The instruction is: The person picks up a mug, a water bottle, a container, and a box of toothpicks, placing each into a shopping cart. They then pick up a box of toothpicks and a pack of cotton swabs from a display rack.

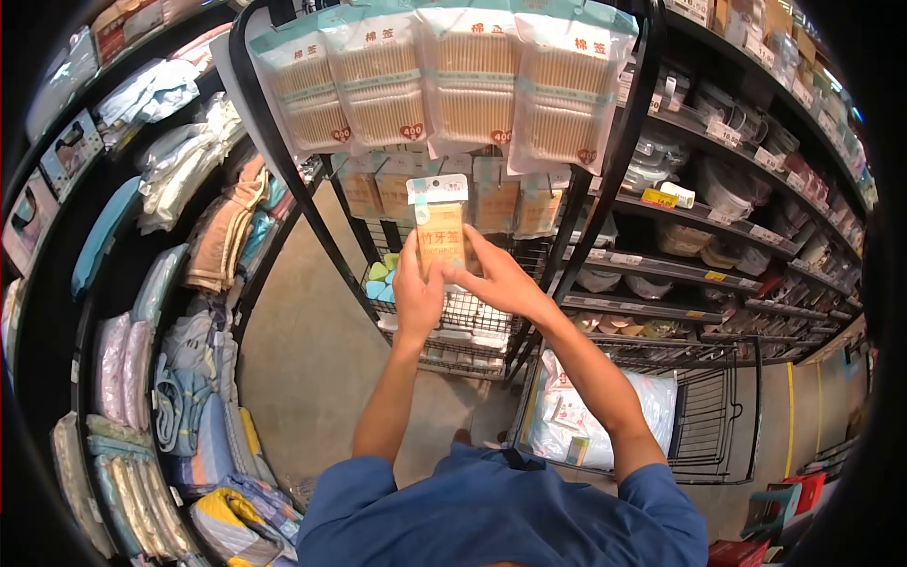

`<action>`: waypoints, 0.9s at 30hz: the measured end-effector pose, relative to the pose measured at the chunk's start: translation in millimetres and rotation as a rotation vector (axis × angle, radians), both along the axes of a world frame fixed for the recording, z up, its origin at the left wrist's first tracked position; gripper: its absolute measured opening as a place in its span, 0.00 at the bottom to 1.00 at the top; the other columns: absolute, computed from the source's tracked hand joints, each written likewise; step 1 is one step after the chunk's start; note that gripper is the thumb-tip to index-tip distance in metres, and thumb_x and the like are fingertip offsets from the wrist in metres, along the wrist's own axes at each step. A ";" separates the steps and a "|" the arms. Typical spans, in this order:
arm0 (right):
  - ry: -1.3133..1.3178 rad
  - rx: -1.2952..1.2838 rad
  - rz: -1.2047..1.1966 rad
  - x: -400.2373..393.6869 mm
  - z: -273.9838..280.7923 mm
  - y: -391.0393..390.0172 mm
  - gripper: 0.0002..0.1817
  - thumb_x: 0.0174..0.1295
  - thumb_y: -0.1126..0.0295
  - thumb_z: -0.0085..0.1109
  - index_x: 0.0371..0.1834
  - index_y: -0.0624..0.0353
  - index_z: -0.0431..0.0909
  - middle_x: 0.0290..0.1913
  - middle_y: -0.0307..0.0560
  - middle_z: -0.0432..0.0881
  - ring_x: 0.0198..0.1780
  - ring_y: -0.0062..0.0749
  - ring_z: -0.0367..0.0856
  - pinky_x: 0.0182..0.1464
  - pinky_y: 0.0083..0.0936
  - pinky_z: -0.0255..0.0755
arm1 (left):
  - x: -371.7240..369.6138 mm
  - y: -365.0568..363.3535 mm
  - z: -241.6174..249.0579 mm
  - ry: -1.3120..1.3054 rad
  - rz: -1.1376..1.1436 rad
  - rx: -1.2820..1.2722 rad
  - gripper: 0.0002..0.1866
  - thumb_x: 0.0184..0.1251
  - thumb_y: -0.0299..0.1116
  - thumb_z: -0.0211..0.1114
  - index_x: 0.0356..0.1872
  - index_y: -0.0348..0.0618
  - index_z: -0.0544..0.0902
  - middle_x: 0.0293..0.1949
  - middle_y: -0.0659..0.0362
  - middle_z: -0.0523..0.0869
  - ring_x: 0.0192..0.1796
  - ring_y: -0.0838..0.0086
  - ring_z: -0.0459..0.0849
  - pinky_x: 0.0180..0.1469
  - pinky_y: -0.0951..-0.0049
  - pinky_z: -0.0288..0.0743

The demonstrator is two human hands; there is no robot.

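A pack of bamboo toothpicks (440, 236), orange with a white and teal hang-tab top, is held upright in front of the display rack. My left hand (419, 293) grips its lower left side, fingers behind it and thumb at the front. On its lower right side, my right hand (496, 276) holds it too, with the thumb across the front. Behind the pack, similar orange packs (496, 200) hang on the rack. Higher up hang large bags of cotton swabs (472, 80), side by side.
A wire basket (463, 317) on the rack holds small goods below my hands. To the right stands a shopping cart (709, 416) with a plastic-wrapped bundle (609, 416). Shelves of plastic containers (694, 194) line the right, and folded textiles (222, 227) fill shelves on the left.
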State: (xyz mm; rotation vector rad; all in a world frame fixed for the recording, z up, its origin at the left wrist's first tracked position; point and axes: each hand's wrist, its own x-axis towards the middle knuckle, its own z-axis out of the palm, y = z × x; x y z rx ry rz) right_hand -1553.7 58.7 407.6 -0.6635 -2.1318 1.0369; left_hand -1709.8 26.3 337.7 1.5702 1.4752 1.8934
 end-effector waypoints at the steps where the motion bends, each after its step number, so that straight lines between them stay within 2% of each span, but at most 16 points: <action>1: -0.031 -0.017 -0.018 0.9 6.7 -4.1 0.37 0.62 0.55 0.59 0.67 0.69 0.58 0.58 0.66 0.75 0.58 0.52 0.77 0.58 0.38 0.69 | -0.7 1.7 -1.7 0.016 0.011 -0.011 0.27 0.67 0.29 0.58 0.64 0.26 0.65 0.51 0.41 0.80 0.52 0.56 0.81 0.53 0.63 0.74; 2: -0.034 -0.014 -0.020 0.1 2.9 -1.1 0.37 0.62 0.55 0.59 0.67 0.69 0.58 0.58 0.66 0.75 0.58 0.52 0.77 0.58 0.38 0.69 | -1.2 2.6 -3.8 0.032 0.022 -0.024 0.26 0.67 0.29 0.58 0.63 0.26 0.65 0.50 0.41 0.81 0.52 0.56 0.81 0.53 0.63 0.74; 4: -0.029 -0.022 -0.037 -2.0 -7.7 7.3 0.43 0.62 0.54 0.62 0.72 0.67 0.53 0.53 0.59 0.79 0.45 0.35 0.79 0.46 0.29 0.74 | -2.1 3.9 -4.8 0.026 0.009 -0.035 0.26 0.67 0.29 0.58 0.64 0.26 0.65 0.51 0.41 0.81 0.52 0.57 0.81 0.53 0.63 0.74; 10: -0.016 0.064 -0.025 -1.7 -4.9 5.4 0.43 0.60 0.58 0.63 0.73 0.66 0.53 0.53 0.57 0.79 0.38 0.32 0.78 0.42 0.28 0.74 | 7.0 -6.8 5.3 -0.110 -0.036 0.024 0.27 0.66 0.27 0.59 0.64 0.26 0.65 0.50 0.40 0.80 0.51 0.57 0.82 0.53 0.62 0.74; 12: 0.011 0.099 -0.034 -0.9 -12.6 3.2 0.43 0.60 0.59 0.64 0.73 0.66 0.52 0.53 0.58 0.78 0.37 0.32 0.77 0.40 0.28 0.74 | 7.7 -12.6 6.5 0.000 0.017 0.035 0.27 0.66 0.27 0.58 0.64 0.26 0.65 0.51 0.40 0.80 0.51 0.55 0.81 0.53 0.61 0.74; 19: -0.009 0.191 -0.059 0.9 -12.2 -0.7 0.45 0.59 0.60 0.64 0.74 0.66 0.50 0.52 0.59 0.77 0.36 0.30 0.77 0.37 0.26 0.73 | 9.7 -15.9 7.8 0.036 0.055 0.079 0.27 0.66 0.28 0.58 0.64 0.26 0.64 0.51 0.40 0.79 0.53 0.53 0.80 0.55 0.61 0.72; 26: -0.017 0.002 -0.049 -4.8 -6.4 9.4 0.45 0.58 0.58 0.65 0.73 0.67 0.52 0.50 0.59 0.79 0.35 0.30 0.77 0.38 0.27 0.73 | 0.1 2.5 0.7 -0.029 0.002 0.066 0.27 0.66 0.29 0.59 0.63 0.27 0.66 0.51 0.41 0.80 0.53 0.57 0.81 0.54 0.63 0.73; 27: -0.065 -0.003 -0.049 -4.2 -1.4 7.9 0.44 0.58 0.60 0.64 0.73 0.69 0.51 0.53 0.61 0.78 0.37 0.34 0.80 0.42 0.29 0.74 | 0.0 3.0 0.8 -0.050 -0.012 0.059 0.27 0.66 0.29 0.60 0.63 0.27 0.66 0.51 0.42 0.80 0.53 0.58 0.81 0.54 0.63 0.74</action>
